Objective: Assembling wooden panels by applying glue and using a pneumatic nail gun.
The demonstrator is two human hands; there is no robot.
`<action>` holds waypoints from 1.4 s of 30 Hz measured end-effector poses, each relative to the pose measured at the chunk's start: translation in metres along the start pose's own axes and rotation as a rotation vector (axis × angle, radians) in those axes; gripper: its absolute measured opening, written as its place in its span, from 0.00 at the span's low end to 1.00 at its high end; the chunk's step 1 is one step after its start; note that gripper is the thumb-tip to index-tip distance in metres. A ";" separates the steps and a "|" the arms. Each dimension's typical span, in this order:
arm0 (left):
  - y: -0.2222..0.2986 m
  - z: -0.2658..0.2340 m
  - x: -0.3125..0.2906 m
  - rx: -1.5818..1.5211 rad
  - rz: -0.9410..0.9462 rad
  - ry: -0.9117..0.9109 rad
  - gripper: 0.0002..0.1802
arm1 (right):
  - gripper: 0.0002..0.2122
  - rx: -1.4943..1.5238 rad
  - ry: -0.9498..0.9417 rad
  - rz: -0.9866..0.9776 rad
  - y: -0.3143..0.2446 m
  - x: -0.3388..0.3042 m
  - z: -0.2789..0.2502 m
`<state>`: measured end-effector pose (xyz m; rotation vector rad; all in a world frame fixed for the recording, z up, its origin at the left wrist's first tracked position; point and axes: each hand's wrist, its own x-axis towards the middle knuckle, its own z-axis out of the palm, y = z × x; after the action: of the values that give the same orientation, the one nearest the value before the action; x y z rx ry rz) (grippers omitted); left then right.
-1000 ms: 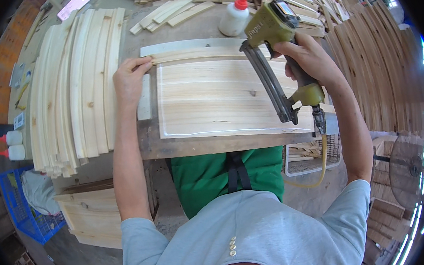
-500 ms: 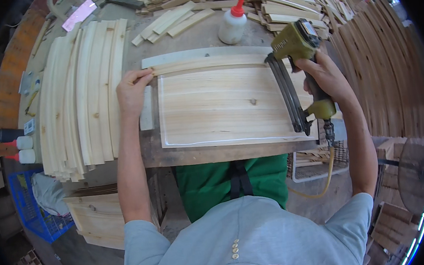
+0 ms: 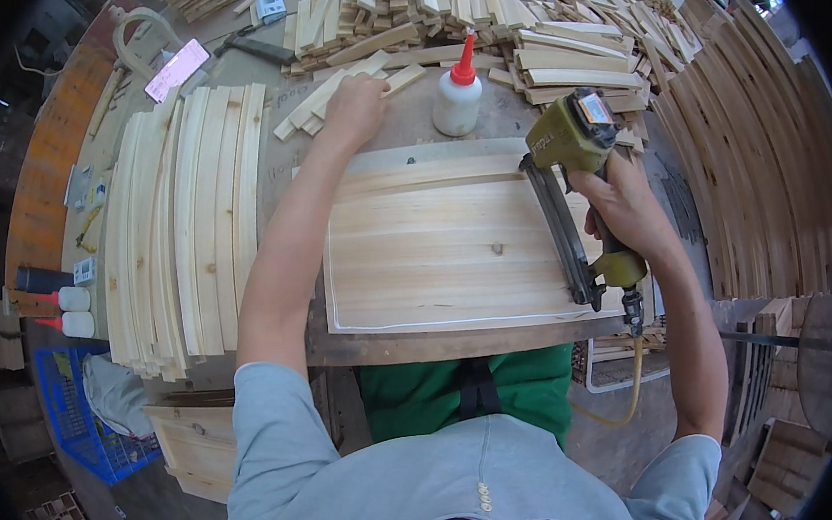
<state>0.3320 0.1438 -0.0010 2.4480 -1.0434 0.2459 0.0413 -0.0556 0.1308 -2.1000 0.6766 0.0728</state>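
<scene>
My left hand (image 3: pixel 357 108) is down on a small group of loose wooden strips (image 3: pixel 302 114) behind the panel, its fingers curled over one; the fingertips are partly hidden. My right hand (image 3: pixel 619 203) is wrapped round the handle of an olive-green nail gun (image 3: pixel 577 135). The gun's black magazine slants over the right part of a flat wooden panel (image 3: pixel 425 249). A white line of glue (image 3: pixel 421 329) runs along the panel's left and near edges. One wooden strip (image 3: pixel 429 173) lies along its far edge.
A white glue bottle with a red nozzle (image 3: pixel 456 100) stands behind the panel. Long boards (image 3: pixel 197 209) are stacked at the left, darker boards (image 3: pixel 750 155) at the right. Short strips (image 3: pixel 397 12) are heaped at the back. A yellow air hose (image 3: pixel 633 389) hangs below the gun.
My left hand has let go of the strip at the panel's far left corner and moved forward and right onto the loose strips. The nail gun stays over the panel's right side.
</scene>
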 end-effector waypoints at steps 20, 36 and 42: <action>0.053 -0.109 -0.157 -0.075 -0.394 -0.004 0.22 | 0.14 0.013 0.031 -0.036 0.003 -0.003 0.004; 0.057 -0.072 -0.207 0.013 -0.457 0.038 0.19 | 0.14 0.077 0.038 -0.051 0.027 -0.018 -0.028; 0.081 -0.073 -0.191 0.090 -0.409 0.043 0.19 | 0.13 0.088 0.165 0.028 0.069 -0.064 -0.086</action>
<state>0.1424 0.2513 0.0267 2.6546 -0.5036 0.2118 -0.0634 -0.1253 0.1486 -2.0275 0.7934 -0.1141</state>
